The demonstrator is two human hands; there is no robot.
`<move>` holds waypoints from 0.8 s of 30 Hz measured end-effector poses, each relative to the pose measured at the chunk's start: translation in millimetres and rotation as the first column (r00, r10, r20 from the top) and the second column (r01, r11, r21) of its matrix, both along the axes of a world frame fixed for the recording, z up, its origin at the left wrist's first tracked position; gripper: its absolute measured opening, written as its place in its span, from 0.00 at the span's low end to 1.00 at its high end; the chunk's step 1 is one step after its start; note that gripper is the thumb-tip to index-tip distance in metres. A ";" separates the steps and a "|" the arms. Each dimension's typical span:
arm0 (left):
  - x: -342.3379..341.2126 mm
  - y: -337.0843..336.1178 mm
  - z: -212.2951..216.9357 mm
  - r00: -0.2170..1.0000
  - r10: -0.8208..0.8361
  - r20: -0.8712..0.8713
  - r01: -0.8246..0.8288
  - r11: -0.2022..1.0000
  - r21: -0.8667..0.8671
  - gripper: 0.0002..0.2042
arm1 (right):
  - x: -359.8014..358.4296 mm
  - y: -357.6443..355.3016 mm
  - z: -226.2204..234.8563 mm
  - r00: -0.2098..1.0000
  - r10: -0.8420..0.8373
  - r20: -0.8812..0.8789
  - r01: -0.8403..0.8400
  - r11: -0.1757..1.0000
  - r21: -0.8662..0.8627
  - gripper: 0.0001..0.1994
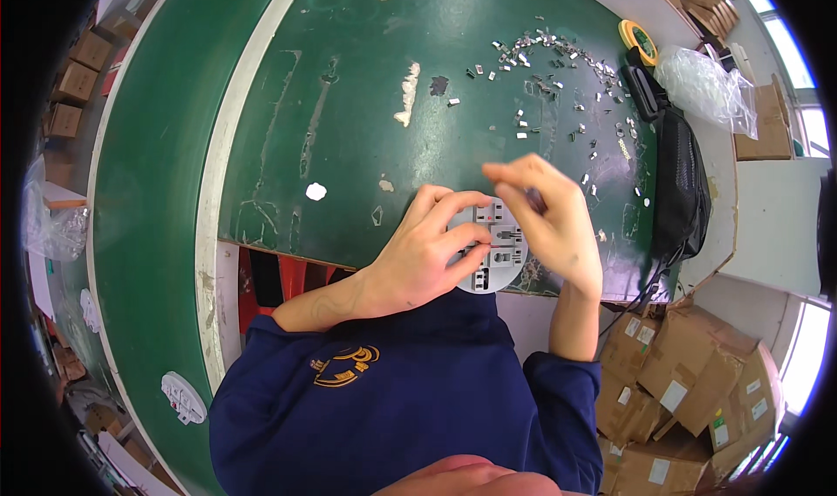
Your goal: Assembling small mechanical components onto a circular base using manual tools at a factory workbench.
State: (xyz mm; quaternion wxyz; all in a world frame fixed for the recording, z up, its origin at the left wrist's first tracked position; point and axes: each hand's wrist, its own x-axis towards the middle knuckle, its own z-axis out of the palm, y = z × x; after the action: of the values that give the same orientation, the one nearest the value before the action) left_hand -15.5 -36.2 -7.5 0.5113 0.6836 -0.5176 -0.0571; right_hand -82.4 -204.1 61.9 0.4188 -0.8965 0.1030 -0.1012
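My left hand [429, 250] grips a round grey plastic disc [497, 254] with small square slots, holding it at the near edge of the green table [349, 104]. My right hand [547, 219] hovers over the disc's right side with fingertips pinched together; whether a small metal piece sits between them is too blurred to tell. Several small shiny metal clips [549, 69] lie scattered on the table beyond both hands.
A black pouch [678, 182] lies at the table's right edge, with a yellow tape roll [639, 40] and a clear plastic bag [706, 86] behind it. Cardboard boxes [689, 391] stand on the floor at right. Another white disc [183, 397] lies at lower left.
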 end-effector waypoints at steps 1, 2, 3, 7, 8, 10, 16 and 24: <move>0.1 -0.2 -0.4 1.000 0.005 0.002 -0.005 1.000 -0.003 0.10 | -10.2 2.7 -0.7 1.000 -0.029 -0.003 0.029 0.998 0.057 0.07; 0.2 -0.1 -0.8 1.000 0.011 0.004 -0.011 1.000 -0.006 0.09 | -18.8 4.8 -2.0 0.998 -0.056 -0.008 0.057 0.992 0.115 0.07; 0.4 0.2 -0.6 1.000 0.016 0.006 -0.016 1.000 -0.008 0.09 | -26.7 6.4 -4.2 0.998 -0.058 -0.009 0.059 0.991 0.116 0.07; 0.6 1.6 -1.0 1.000 0.025 0.001 -0.025 1.000 -0.009 0.08 | -51.3 12.0 -18.3 0.991 -0.120 0.057 0.118 0.992 0.034 0.07; 0.4 1.7 -1.1 1.000 0.025 0.000 -0.025 1.000 -0.008 0.08 | -55.6 14.7 -20.1 0.988 -0.136 0.071 0.135 0.991 0.020 0.07; 0.1 2.1 -0.8 0.999 0.037 0.001 -0.037 0.999 -0.021 0.08 | -61.2 19.5 -23.8 0.981 -0.165 0.099 0.167 0.986 -0.008 0.07; -1.2 1.3 -1.0 0.999 0.050 0.005 -0.050 0.998 -0.029 0.08 | -64.8 27.9 -34.1 0.953 -0.158 0.258 0.177 0.983 -0.052 0.09; -2.1 1.1 -1.1 0.998 0.056 0.010 -0.056 0.998 -0.032 0.08 | -64.9 30.8 -33.2 0.945 -0.132 0.300 0.170 0.980 -0.106 0.09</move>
State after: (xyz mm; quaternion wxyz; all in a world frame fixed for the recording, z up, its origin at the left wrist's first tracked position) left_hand -17.6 -35.0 -8.6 0.5206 0.6900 -0.5020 -0.0306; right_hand -147.3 -173.3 28.7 0.3609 -0.8867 0.1018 -0.2704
